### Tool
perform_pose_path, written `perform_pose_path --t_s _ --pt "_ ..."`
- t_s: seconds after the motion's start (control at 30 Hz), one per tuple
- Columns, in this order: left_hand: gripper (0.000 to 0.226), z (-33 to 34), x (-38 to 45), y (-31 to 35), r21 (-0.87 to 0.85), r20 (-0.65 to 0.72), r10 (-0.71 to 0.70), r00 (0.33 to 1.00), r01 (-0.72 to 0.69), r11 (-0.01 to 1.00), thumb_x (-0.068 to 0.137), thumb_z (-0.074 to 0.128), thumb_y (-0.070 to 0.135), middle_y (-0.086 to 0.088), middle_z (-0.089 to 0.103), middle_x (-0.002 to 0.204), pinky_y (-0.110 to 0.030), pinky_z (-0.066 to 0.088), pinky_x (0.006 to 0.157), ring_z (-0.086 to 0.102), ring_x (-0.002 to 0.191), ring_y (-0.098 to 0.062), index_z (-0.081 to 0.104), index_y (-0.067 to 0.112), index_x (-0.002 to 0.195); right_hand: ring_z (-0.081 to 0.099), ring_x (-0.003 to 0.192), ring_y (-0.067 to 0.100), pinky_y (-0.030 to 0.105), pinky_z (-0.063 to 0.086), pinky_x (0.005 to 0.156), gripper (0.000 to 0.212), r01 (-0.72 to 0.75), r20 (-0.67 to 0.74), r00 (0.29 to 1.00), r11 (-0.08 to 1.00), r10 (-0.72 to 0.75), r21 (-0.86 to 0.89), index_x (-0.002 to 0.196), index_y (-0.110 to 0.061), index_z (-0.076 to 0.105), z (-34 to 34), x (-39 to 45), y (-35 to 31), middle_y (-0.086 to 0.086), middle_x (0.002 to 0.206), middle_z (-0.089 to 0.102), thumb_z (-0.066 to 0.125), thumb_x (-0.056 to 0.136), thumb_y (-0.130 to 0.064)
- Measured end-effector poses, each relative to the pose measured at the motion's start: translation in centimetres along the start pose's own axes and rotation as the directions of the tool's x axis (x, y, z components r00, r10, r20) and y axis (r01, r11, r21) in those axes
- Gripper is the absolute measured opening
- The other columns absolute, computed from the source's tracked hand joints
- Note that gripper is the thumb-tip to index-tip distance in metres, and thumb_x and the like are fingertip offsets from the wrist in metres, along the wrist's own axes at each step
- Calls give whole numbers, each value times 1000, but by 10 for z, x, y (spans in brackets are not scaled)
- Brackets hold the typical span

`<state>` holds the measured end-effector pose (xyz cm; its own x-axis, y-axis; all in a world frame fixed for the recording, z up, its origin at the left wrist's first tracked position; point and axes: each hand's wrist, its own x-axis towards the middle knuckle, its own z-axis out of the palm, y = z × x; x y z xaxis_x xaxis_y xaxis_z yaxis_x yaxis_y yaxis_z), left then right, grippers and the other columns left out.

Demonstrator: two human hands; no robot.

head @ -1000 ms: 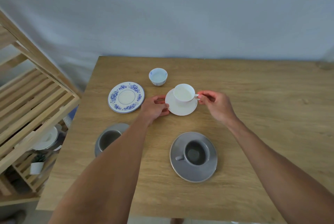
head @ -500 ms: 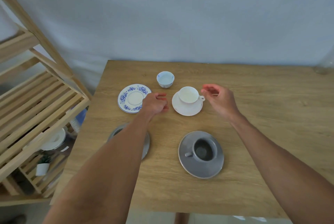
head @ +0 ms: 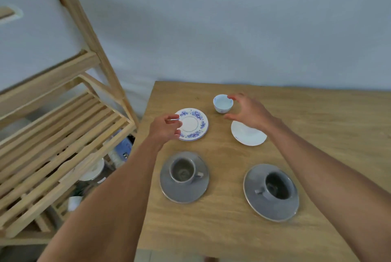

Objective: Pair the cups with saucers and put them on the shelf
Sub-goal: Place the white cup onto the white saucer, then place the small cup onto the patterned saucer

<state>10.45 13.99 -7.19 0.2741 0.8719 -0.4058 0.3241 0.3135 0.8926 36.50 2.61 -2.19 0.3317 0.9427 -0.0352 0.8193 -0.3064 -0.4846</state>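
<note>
1. Since half a second earlier, both hands had left the white cup and saucer: the right hand (head: 248, 111) had gone up to the small handleless cup (head: 222, 103), and the left hand (head: 166, 127) had shifted onto the near-left edge of the blue-flowered saucer (head: 193, 123).
2. Right hand was spread wide, thumb and fingers curved beside the small cup, not closed on it yet as far as I could see.
3. Left hand was loosely curled with fingertips at the flowered saucer's rim; can't tell if it really gripped it.
4. White saucer (head: 248, 136) sat just below the right hand, its cup hidden behind the hand.
5. Two grey cup-and-saucer sets were already paired nearer me on the desk (head: 317, 118): left grey cup (head: 183, 170) on its grey saucer (head: 184, 192), right grey cup (head: 276, 185) on its saucer (head: 273, 211).
6. Wooden slatted shelf (head: 63, 134) stood just left of the desk, bits of crockery on a lower level.
</note>
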Motion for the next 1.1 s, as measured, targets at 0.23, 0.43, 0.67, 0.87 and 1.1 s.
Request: perform_pose_path --t_s 0.23,0.43,0.67,0.87,1.1 --pt "41 -23 38 -19 -12 -68 -122 990 121 993 85 78 5 -11 69 115 -36 63 65 68 80 -24 64 9 123 50 134 27 40 43 104 100 -124 91 987 990 130 -70 149 -24 46 22 62 17 5 151 48 87 65 -58" --pt "51 -23 57 -16 -114 4 -177 984 176 978 85 76 0 -11 66 114 -26 61 58 69 88 -23 59 7 132 57 126 26 39 48 100 90 -108 80 990 988 118 -114 140 -25 56 34 82 22 2 141 58 78 64 -68" --pt "40 -27 60 -17 -51 65 -172 983 176 983 84 78 -1 -12 75 113 -25 63 62 74 89 -18 69 6 122 60 113 19 34 49 93 86 56 108 992 997 -61 46 131 -25 64 52 80 -13 -2 124 65 84 57 -64" --pt "41 -26 55 -15 -67 74 -148 986 153 986 84 77 -1 -13 74 115 -26 64 65 74 100 -24 68 5 124 57 120 20 37 46 101 94 178 193 963 982 -186 55 134 -24 62 83 69 -43 -2 127 64 78 54 -71" --pt "38 -24 50 -13 -85 61 -146 987 151 985 86 75 -1 -5 73 102 -21 62 58 72 86 -16 68 6 122 55 123 21 38 45 104 95 172 196 963 982 -184 77 140 -24 58 93 60 -54 -1 132 62 85 59 -65"
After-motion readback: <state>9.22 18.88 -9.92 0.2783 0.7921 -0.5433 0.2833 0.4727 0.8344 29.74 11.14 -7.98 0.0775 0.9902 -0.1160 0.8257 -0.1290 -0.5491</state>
